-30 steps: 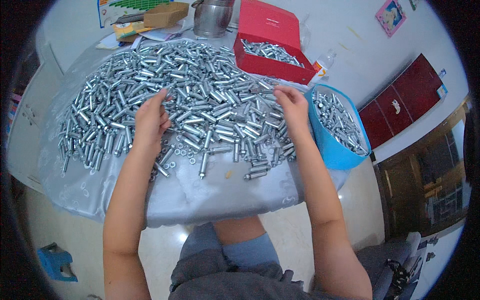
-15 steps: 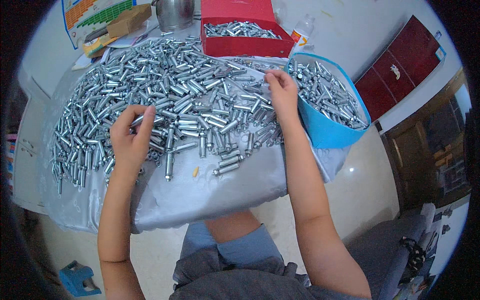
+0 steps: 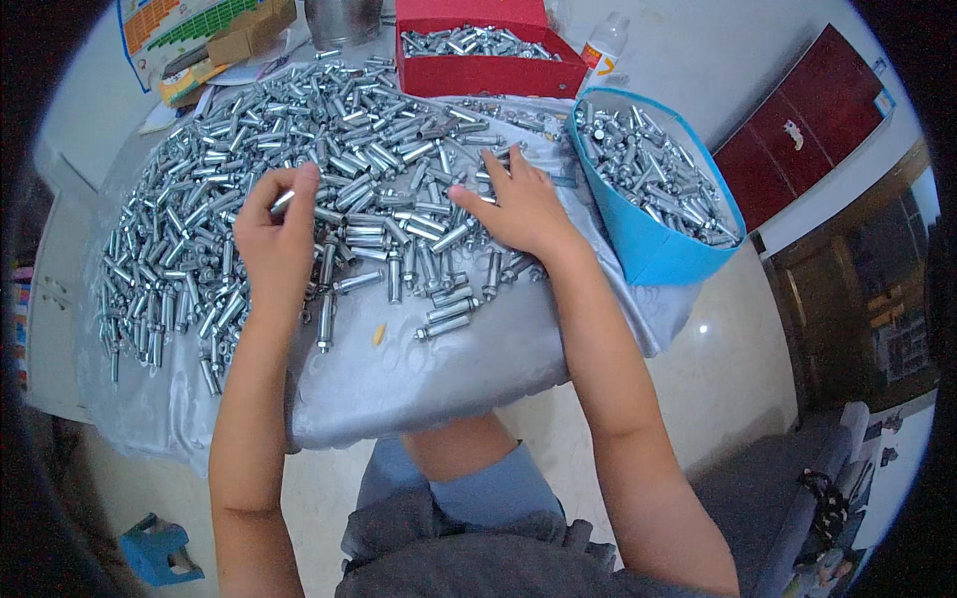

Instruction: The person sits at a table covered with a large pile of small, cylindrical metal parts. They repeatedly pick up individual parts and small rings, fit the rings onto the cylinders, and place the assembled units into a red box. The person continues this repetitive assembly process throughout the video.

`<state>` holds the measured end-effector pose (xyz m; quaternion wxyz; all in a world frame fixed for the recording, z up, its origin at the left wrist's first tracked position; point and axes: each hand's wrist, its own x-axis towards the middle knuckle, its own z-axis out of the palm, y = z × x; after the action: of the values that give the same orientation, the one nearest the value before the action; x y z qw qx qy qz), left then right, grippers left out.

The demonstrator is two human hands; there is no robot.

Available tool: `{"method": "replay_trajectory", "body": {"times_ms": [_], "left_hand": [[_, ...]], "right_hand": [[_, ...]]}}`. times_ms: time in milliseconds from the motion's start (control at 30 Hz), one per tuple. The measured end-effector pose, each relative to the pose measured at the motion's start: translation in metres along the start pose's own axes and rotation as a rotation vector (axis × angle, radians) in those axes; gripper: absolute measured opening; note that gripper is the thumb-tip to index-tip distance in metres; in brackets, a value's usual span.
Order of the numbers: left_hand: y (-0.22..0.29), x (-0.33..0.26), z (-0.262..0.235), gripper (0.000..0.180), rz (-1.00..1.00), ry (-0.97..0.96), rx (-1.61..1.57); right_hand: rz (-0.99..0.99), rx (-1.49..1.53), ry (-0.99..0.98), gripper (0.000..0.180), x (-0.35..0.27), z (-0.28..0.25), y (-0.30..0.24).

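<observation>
A wide heap of silver expansion bolts (image 3: 349,149), with sleeves and nuts, lies over the table. My left hand (image 3: 274,239) is above the heap's front middle, thumb and forefinger brought together. A bit of shiny metal shows between those fingers, but whether it is a held bolt or the heap behind is unclear. To its right, my right hand (image 3: 518,204) reaches over the heap's right part with fingers spread, nearest to loose bolts there; its fingertips' contact is hard to see. Beside it stands a blue bin (image 3: 658,254) filled with the same bolts.
A red box (image 3: 488,80) with bolts stands at the back, next to a plastic bottle (image 3: 603,45). A metal pot (image 3: 344,20) and a cardboard box (image 3: 249,35) are at the back left. A small yellow piece (image 3: 379,334) lies on the silvery tablecloth (image 3: 429,384).
My right hand has come away from beside the blue bin, moving left and nearer over the heap, and its fingers have spread. My left hand has shifted slightly right and farther away.
</observation>
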<state>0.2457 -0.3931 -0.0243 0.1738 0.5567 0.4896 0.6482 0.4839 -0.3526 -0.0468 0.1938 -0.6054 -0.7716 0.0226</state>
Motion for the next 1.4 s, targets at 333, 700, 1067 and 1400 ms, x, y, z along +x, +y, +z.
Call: {"method": "replay_trajectory", "body": {"times_ms": [333, 700, 1067, 1400], "left_hand": [[-0.003, -0.003, 0.008, 0.022, -0.543, -0.096, -0.312], [-0.002, 0.007, -0.007, 0.02, -0.697, -0.108, -0.703], [-0.001, 0.005, -0.003, 0.022, -0.744, -0.07, -0.584], [-0.001, 0.003, -0.001, 0.022, -0.712, -0.096, -0.512]], "right_hand": [[-0.026, 0.236, -0.128, 0.078, -0.002, 0.0, -0.015], [-0.212, 0.32, 0.01, 0.051, -0.005, 0.005, -0.016], [-0.531, 0.491, 0.028, 0.021, -0.003, 0.013, -0.031], [-0.53, 0.453, 0.012, 0.023, -0.01, 0.014, -0.04]]}}
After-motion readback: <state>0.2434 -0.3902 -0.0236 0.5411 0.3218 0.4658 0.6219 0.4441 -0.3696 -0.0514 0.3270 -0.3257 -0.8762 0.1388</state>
